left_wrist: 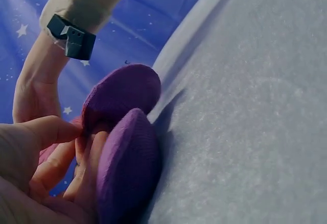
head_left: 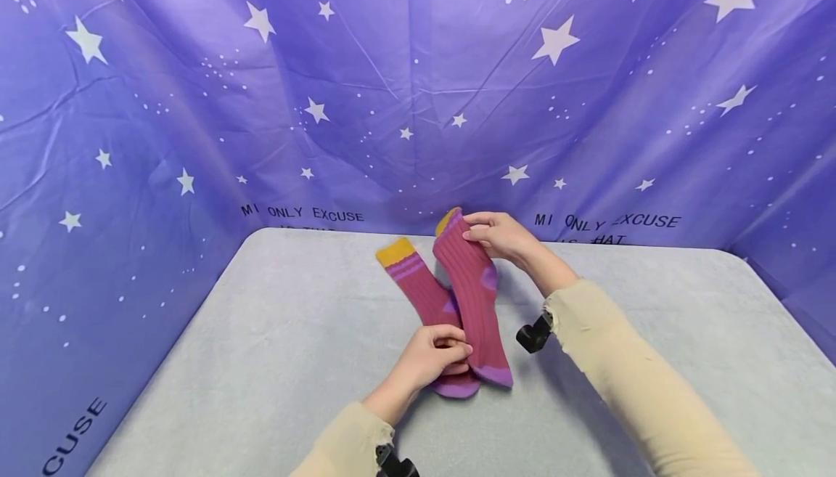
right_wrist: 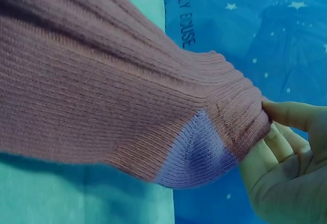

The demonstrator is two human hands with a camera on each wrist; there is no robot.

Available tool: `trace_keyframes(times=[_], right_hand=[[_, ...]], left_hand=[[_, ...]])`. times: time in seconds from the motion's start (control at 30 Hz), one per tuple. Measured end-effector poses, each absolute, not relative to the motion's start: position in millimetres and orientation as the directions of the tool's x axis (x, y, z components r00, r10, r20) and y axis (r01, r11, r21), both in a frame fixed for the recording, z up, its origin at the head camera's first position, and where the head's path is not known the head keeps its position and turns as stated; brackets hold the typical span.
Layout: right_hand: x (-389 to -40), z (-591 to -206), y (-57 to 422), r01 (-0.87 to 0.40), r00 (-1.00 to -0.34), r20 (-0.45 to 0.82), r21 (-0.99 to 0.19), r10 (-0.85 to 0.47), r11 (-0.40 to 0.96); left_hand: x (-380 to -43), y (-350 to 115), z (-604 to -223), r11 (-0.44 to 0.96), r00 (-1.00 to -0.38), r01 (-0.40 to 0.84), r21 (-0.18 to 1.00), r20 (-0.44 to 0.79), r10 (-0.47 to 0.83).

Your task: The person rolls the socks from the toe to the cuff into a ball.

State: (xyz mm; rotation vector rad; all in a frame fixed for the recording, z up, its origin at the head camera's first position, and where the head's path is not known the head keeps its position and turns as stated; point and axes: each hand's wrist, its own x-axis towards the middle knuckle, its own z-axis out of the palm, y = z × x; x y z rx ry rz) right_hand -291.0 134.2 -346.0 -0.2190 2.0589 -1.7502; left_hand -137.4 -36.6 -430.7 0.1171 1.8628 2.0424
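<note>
Two ribbed maroon socks with purple heels and toes and yellow cuffs are in the head view. The right sock (head_left: 472, 281) is lifted and partly overlaps the left sock (head_left: 418, 282), which lies on the table. My right hand (head_left: 503, 236) pinches the right sock near its cuff, thumb on one side and fingers on the other; in the right wrist view its purple heel (right_wrist: 196, 155) hangs beside that hand (right_wrist: 286, 168). My left hand (head_left: 431, 353) pinches the right sock's edge near the toe, and in the left wrist view both purple toes stand by its fingers (left_wrist: 89, 170).
The pale grey table (head_left: 294, 332) extends around the socks. Behind it and at both sides hangs a purple star-patterned cloth (head_left: 418, 85) with printed lettering. A black camera (head_left: 534, 333) is strapped to the right wrist.
</note>
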Motion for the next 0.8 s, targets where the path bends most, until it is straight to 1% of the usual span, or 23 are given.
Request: trace_keyframes(times=[0.23,0.4,0.6,0.8], right_hand=[[-294.6,-346.1,106.7,0.154,-0.885,-0.226,-0.967,-0.408,0.202],[-297.2,-357.8,90.1,0.161,-0.872,-0.225,-0.971,-0.435,0.178],[-303.5,-373.3,72.6,0.207,-0.844,-0.255,-0.967,-0.471,0.151],[-312.1,-390.1,60.5,0.279,-0.802,-0.312,-0.95,-0.51,0.142]], left_hand=[[-135.9,-57.4,-428.1,-0.12,-0.912,-0.266,0.957,-0.209,0.353],[-130.9,-73.5,-427.3,-0.098,-0.904,-0.289,0.952,-0.238,0.355],[-125.7,-86.8,-428.0,-0.079,-0.897,-0.331,0.94,-0.287,0.337],[-124.4,-93.1,-432.4,-0.109,-0.877,-0.397,0.911,-0.342,0.337]])
